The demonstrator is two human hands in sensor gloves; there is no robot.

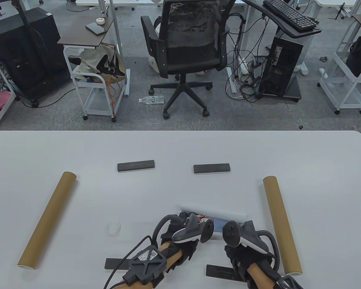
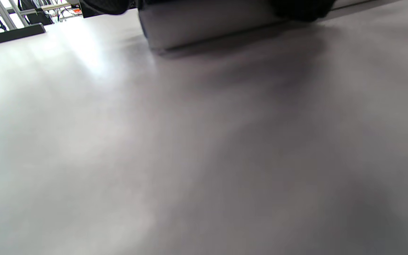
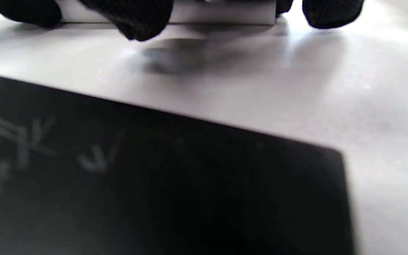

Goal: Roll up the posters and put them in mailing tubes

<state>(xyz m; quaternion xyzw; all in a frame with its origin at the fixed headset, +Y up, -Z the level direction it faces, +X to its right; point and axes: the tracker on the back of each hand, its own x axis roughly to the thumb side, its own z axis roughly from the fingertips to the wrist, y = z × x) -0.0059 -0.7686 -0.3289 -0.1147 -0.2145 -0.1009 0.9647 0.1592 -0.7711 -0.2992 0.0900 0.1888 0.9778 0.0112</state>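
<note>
Poster [image 1: 225,215] rolls best with even pressure: left hand [image 1: 180,231] and right hand [image 1: 246,240] rest on it, finger posture unclear; keep edges square.

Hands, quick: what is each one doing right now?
Left hand: on the rolled poster's left end; grip hidden, cannot be told.
Right hand: fingers on the poster's right part; closed grip cannot be told.
</note>
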